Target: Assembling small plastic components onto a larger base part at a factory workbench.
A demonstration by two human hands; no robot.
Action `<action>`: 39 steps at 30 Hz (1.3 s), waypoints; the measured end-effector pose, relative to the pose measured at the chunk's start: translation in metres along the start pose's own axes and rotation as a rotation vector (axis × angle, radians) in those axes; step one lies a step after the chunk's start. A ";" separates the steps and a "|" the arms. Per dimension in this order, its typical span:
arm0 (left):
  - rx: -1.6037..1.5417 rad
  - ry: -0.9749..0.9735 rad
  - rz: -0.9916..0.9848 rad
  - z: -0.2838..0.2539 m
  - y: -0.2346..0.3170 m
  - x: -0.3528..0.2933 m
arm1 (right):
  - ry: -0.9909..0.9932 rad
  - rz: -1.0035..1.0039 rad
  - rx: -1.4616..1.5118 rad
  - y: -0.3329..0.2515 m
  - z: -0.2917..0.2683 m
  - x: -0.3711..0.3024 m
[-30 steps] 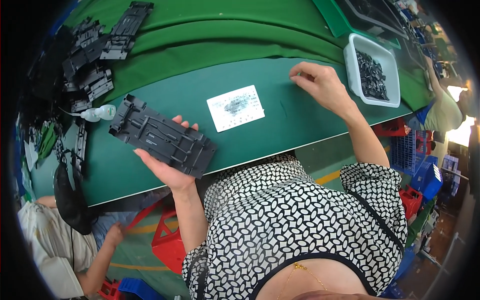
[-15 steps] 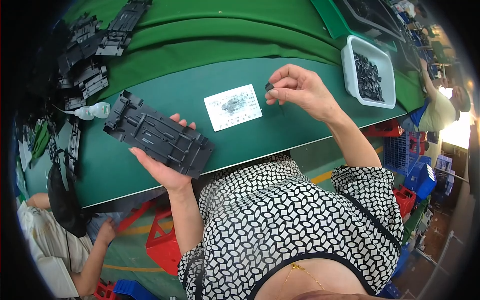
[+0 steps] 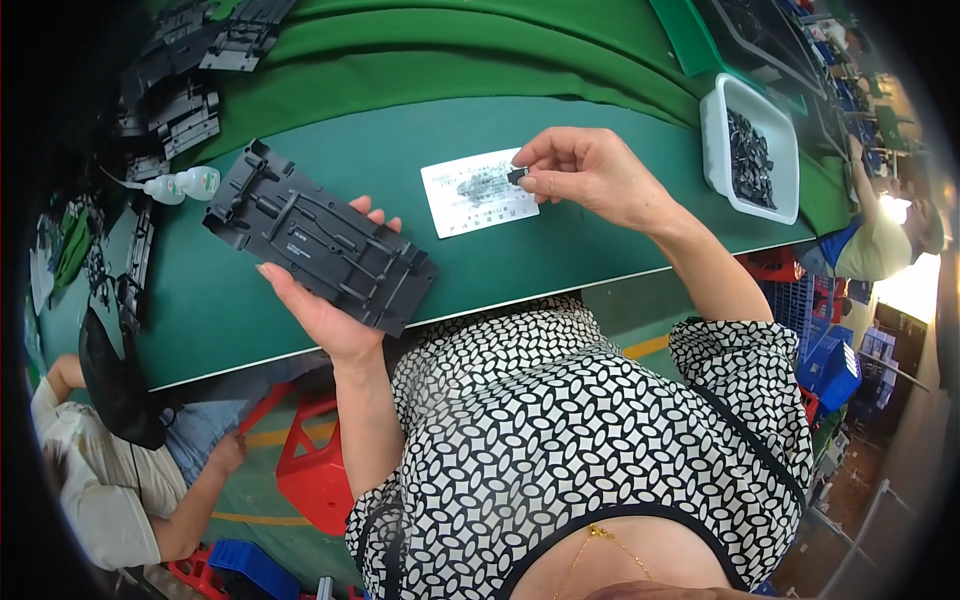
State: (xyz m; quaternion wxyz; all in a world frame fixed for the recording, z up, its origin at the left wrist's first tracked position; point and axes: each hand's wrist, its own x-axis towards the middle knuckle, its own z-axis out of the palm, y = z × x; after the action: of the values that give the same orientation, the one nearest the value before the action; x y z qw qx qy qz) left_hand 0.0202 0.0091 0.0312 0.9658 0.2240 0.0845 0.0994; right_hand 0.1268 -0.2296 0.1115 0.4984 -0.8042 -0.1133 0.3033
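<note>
A long black plastic chassis plate (image 3: 325,240) with moulded ribs lies tilted in my left hand (image 3: 335,325); the thumb is at its near edge and fingertips show past its far edge. My right hand (image 3: 600,185) pinches a small black plastic part (image 3: 517,175) between thumb and fingertips. That part is over the right edge of a white card (image 3: 460,215) with dark smudges, flat on the green table. The chassis plate and the small part are apart.
At the right stands a white tub (image 3: 715,150) of small black parts. White squeeze bottles (image 3: 185,185) stand at the left, near stacked black chassis plates (image 3: 185,120). A co-worker (image 3: 110,470) sits at lower left. Green cloth (image 3: 420,70) covers the table's far side.
My right hand has moved a little left, bringing the small part over the card's edge. My left hand still holds the chassis plate. The view has shifted slightly.
</note>
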 end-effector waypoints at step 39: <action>0.007 -0.004 -0.004 0.000 0.000 0.000 | 0.057 0.149 -0.460 0.004 0.003 0.024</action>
State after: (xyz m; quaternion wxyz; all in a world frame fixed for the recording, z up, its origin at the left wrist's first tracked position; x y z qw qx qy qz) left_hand 0.0199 0.0090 0.0309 0.9654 0.2276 0.0832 0.0967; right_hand 0.1434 -0.2178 0.0986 0.2816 -0.9109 -0.1055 0.2827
